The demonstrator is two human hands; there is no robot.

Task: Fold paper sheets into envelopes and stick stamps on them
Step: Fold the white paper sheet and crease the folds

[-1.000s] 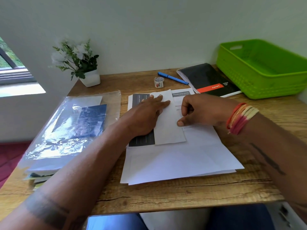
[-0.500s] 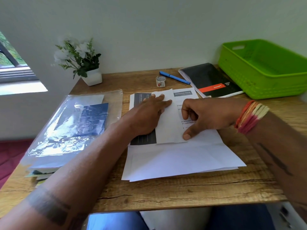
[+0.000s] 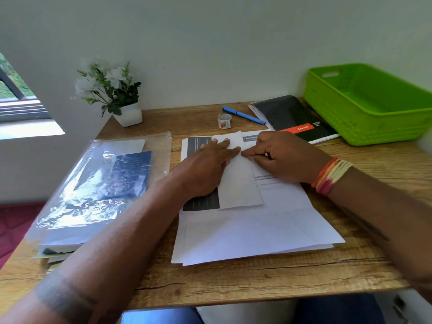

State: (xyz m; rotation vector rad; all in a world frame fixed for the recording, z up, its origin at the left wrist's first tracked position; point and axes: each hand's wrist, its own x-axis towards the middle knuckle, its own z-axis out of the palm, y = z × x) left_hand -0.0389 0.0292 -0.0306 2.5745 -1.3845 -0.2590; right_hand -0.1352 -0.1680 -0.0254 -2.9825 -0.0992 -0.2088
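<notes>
Left hand [image 3: 205,169] flat on flap [image 3: 238,178]; right hand [image 3: 278,157] fingers curled, creasing. Risk: I skew crease toward 12 o'clock.

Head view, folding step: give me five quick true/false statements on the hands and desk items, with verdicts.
1. The left hand lies flat on the folded flap. True.
2. The right hand holds the blue pen. False: the pen lies on the desk behind the papers, and the hand presses the sheet.
3. The tape roll sits beside the pen. True.
4. The green basket is on the desk's left side. False: it is at the far right.
5. The potted plant stands inside the basket. False: it stands at the far left corner.
</notes>
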